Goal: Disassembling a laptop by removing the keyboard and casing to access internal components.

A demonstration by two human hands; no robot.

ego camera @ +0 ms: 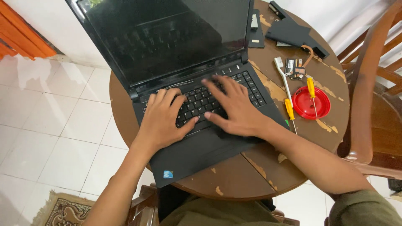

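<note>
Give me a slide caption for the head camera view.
Both hands, left and right, rest on a black laptop's keyboard atop a round wooden table.

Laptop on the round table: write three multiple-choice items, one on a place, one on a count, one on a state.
1. Where does the red lid lie?
A. right of the laptop
B. on the keyboard
C. on the floor

2. How many yellow-handled screwdrivers are on the round table?
A. one
B. two
C. four

3. What state is the laptop's screen in?
A. lit with a picture
B. folded shut
C. open and dark

Answers:
1 A: the lid sits on the wood right of the laptop.
2 B: one screwdriver lies beside the lid, the other across it.
3 C: the screen stands open and black, while the left hand and right hand rest flat on the keys.
</note>
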